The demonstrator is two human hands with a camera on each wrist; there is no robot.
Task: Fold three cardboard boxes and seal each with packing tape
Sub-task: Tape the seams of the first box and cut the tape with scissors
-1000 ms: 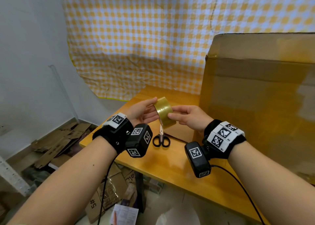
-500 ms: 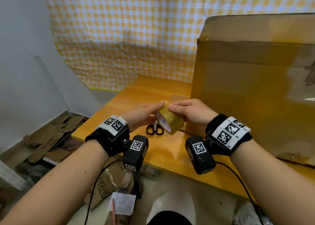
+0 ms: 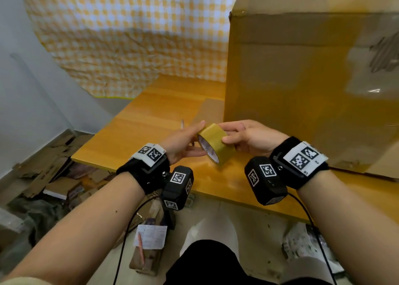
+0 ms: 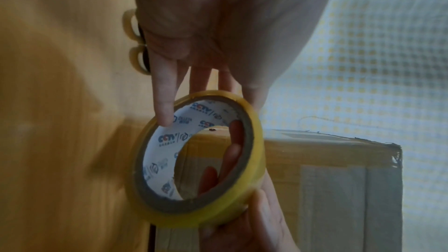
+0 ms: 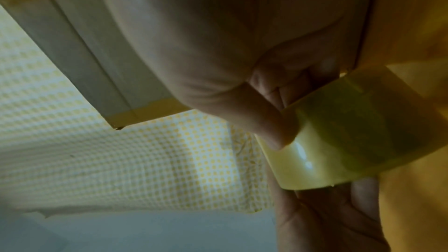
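Both hands hold the roll of packing tape (image 3: 216, 146) between them, above the near edge of the wooden table (image 3: 151, 111). From the head camera my left hand (image 3: 183, 142) takes the roll from 9 o'clock: its fingertips (image 4: 164, 114) reach into the printed core while the thumb lies on the outer band. My right hand (image 3: 250, 138) closes on the roll from 3 o'clock, with the thumb (image 5: 274, 127) pressed on the glossy yellow band and the other fingers curled behind it. The roll is tilted, its open side turned toward my left wrist. At 1 o'clock from the roll stands the big cardboard box (image 3: 302, 85), with tape strips across its upper part, near the roll but apart from it. The scissors (image 4: 135, 41) lie on the table behind my left hand, mostly hidden. Compared with half a second ago, the roll stays between the same two hands, and the view has come nearer to the box.
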